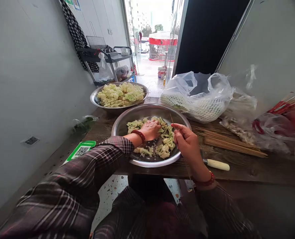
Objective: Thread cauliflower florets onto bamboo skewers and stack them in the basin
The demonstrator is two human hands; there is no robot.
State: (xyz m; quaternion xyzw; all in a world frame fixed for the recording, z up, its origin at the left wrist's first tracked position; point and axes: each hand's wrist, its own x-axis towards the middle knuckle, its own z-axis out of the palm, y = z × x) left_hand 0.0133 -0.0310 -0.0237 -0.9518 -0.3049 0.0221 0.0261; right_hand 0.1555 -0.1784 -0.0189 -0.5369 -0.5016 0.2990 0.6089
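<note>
- Cauliflower florets (163, 151) lie in the wide metal bowl (152, 164), under and around the left hand (151, 129) and just to the left of the right hand (187, 142).
- And the thin skewer (171, 118) is in the right hand, pinched between thumb and fingers, its upper end slanting up over the bowl!
- Light touch called for here, I'd say: lift each floret by its firm stem, since the crumbly heads could break under a squeeze.
- That upper end looks close to the left fingers, so best to angle it away and watch it whenever the hands draw together.
- A pinch nearer the working end would probably curb bending; slow, straight pressure looks wiser than a jab.
- Now the pose: left arm reaches in across the near rim, palm down, fingers low among the florets; whether they grip one, I cannot tell.
- Right forearm rises over the desk edge (242, 176), wrist raised, fingers curled at the bowl's right side, knife handle (218, 164) just beside that forearm.
</note>
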